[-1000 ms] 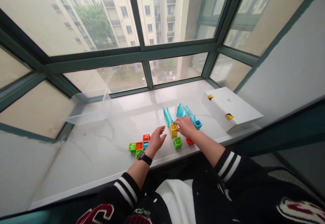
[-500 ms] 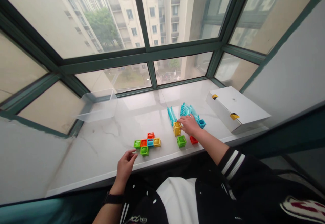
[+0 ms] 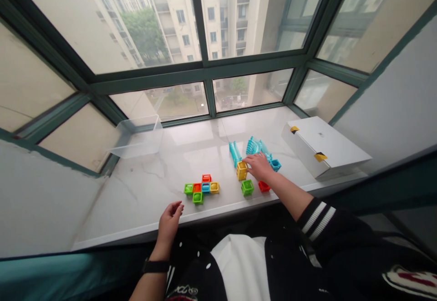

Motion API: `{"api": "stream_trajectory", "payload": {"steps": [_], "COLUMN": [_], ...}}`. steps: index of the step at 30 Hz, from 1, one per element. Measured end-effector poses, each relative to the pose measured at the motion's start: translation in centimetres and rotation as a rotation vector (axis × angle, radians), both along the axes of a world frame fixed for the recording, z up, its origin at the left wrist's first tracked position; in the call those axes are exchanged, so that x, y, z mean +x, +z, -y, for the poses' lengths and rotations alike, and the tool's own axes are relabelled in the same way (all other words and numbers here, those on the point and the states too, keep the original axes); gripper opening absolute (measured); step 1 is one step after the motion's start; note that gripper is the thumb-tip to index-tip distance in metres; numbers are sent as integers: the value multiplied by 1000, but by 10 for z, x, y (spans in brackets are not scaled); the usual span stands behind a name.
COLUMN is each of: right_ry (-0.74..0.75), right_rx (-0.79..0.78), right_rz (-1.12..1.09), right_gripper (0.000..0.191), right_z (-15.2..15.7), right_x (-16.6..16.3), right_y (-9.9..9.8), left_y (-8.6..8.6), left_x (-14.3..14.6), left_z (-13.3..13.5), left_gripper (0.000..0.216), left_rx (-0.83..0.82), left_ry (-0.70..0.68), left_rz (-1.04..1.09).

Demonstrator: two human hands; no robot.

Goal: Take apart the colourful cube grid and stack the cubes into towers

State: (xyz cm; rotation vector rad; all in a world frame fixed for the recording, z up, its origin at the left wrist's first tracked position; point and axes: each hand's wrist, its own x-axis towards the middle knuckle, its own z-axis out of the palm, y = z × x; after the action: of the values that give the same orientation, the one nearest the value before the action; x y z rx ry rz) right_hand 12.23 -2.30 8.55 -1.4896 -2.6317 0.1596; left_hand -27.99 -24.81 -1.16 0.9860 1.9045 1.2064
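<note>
- Head view, edges first: the marble windowsill [image 3: 153,187] runs ahead of your hands, with its front edge just below your left hand [image 3: 170,222] and the green window frame [image 3: 205,71] along its far side. To the left of your left hand, veined marble stretches toward a clear plastic tub [image 3: 136,136] by the glass. Past your right hand [image 3: 259,166], a white box [image 3: 322,146] sits near the wall.
- Your right hand lies palm down with fingers extended, fingertips at the yellow cube block [image 3: 242,170]. You can't tell from here whether it grips the block.
- Under and just ahead of that hand are turquoise track pieces [image 3: 253,146], with a blue block [image 3: 275,165] just beyond the fingers' far side.
- A green block [image 3: 247,187] and a red block [image 3: 263,186] sit just in front of your right hand.
- Your left hand is empty, fingers loosely curled, on the near side of a cross of coloured blocks [image 3: 201,188], which lies between your hands.
- A black watch [image 3: 155,266] circles your left wrist.
- Compared with a second ago, your left hand has pulled back from the blocks to the sill's front edge, and the whole cross now shows, with a yellow block at its right end. Your right hand stays at the yellow cube block.
</note>
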Motion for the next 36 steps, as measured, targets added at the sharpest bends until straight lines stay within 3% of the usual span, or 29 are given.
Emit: {"api": "stream_trajectory", "payload": {"steps": [7,12,19,24,28,36], "right_ry": [22,53,63,36,135,394], "right_rx": [1,53,181,179,79,-56], "right_rz": [-4,-145,-454,-568,-602,-577], "right_gripper": [53,50,34,31,29,26], "right_z": [-3,5,55,90,104,115], "right_x": [5,11,26,33,22,-31], "right_y": [1,11,34,35,27,12], "left_y": [14,16,3,2,2,16], "left_x": [16,21,38,53,55,54], "left_z": [-11,-14,-29,-44,-50,-45], "left_gripper": [50,44,61,63,59,63], "left_rx": [5,51,-29,-93,-162,-262], "left_ry": [-95,-143,-262,-315,-360,-399], "left_rz": [-141,-251,-444,-700,-803,-746]}}
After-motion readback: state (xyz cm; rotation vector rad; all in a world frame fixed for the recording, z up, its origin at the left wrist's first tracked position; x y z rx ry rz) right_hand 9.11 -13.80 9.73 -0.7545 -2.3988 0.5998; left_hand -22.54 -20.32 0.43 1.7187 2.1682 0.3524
